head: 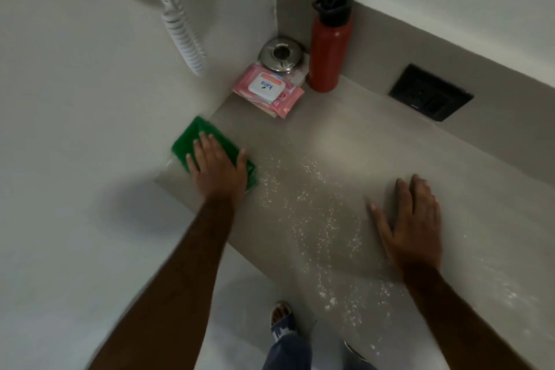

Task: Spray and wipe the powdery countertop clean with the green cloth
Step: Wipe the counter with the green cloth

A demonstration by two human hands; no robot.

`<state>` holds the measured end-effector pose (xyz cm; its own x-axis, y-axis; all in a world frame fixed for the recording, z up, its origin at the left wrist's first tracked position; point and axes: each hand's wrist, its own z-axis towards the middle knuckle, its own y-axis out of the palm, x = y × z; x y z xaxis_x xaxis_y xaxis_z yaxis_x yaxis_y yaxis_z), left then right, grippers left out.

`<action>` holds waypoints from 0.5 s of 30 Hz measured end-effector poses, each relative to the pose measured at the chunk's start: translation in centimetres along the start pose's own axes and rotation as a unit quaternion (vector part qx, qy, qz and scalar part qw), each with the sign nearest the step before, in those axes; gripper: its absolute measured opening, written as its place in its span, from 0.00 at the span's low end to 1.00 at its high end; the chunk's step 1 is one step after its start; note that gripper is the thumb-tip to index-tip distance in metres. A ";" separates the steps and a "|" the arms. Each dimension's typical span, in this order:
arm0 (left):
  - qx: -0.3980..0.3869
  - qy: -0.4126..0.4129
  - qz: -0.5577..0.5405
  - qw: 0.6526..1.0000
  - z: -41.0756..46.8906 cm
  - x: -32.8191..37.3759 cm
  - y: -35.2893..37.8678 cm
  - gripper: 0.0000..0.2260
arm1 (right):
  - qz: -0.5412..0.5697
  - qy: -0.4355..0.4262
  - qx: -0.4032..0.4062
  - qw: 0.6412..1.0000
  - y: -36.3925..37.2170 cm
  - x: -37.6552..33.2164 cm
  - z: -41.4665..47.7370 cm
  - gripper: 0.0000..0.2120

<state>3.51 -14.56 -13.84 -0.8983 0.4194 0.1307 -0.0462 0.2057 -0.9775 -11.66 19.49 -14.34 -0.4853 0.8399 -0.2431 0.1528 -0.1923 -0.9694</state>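
Green cloth (192, 141) under flat left hand (216, 166); powder (312, 219) alongside.

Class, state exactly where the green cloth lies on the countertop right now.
In the head view, the green cloth lies flat at the countertop's left end against the wall, pressed under the left hand, with the pink wipes packet beyond it.

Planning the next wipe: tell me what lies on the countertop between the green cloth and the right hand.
In the head view, scattered white powder speckles the countertop between the green cloth and the right hand; nothing else lies there.
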 end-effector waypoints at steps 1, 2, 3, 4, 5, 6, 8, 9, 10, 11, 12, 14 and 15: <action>0.002 0.025 0.005 1.000 0.4 1.2 0.2 0.39 | -0.003 0.000 -0.002 1.000 0.0 -0.1 0.0 0.40; 0.000 0.055 0.009 0.998 0.4 2.5 0.5 0.39 | -0.006 0.002 -0.003 1.000 0.0 -0.1 0.1 0.40; -0.004 0.089 0.014 0.996 -0.4 3.7 0.7 0.38 | -0.006 0.005 -0.004 1.000 -0.1 -0.2 0.1 0.39; -0.009 0.131 0.022 0.991 -1.8 4.7 1.1 0.38 | -0.004 0.006 -0.004 1.000 -0.2 -0.3 0.1 0.39; -0.013 0.179 0.031 0.983 -3.9 5.5 1.7 0.38 | -0.001 0.007 -0.002 1.000 -0.4 -0.5 0.0 0.39; -0.019 0.227 0.037 0.973 -6.6 5.8 2.4 0.38 | 0.001 0.006 0.000 1.000 -0.5 -0.6 0.0 0.39; -0.037 0.288 0.036 0.956 -11.8 4.8 3.7 0.38 | -0.005 0.007 0.004 1.000 -0.5 -0.6 0.1 0.38; -0.038 0.290 0.031 0.956 -13.6 3.5 4.1 0.38 | -0.009 0.006 0.004 1.000 -0.5 -0.6 0.1 0.38; -0.038 0.270 0.023 0.962 -14.7 1.8 4.2 0.38 | -0.012 0.006 0.004 1.000 -0.5 -0.6 0.2 0.38; -0.036 0.233 0.017 0.972 -15.1 0.1 4.1 0.37 | -0.015 0.007 0.005 1.000 -0.5 -0.5 0.2 0.38; -0.027 0.187 0.016 0.982 -14.8 -1.6 3.7 0.37 | -0.015 0.007 0.007 1.000 -0.5 -0.5 0.2 0.38; 0.002 0.098 0.031 0.995 -12.2 -4.1 2.6 0.37 | -0.014 0.007 0.015 1.000 -0.3 -0.5 0.2 0.38; 0.012 0.063 0.035 0.997 -10.2 -4.7 2.0 0.37 | -0.016 0.007 0.019 1.000 -0.2 -0.4 0.2 0.38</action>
<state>12.09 -7.15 -14.72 -0.8381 0.5395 0.0810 0.0017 0.1511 -0.9885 -11.66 19.09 -14.03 -0.4780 0.8524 -0.2120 0.1050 -0.1842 -0.9773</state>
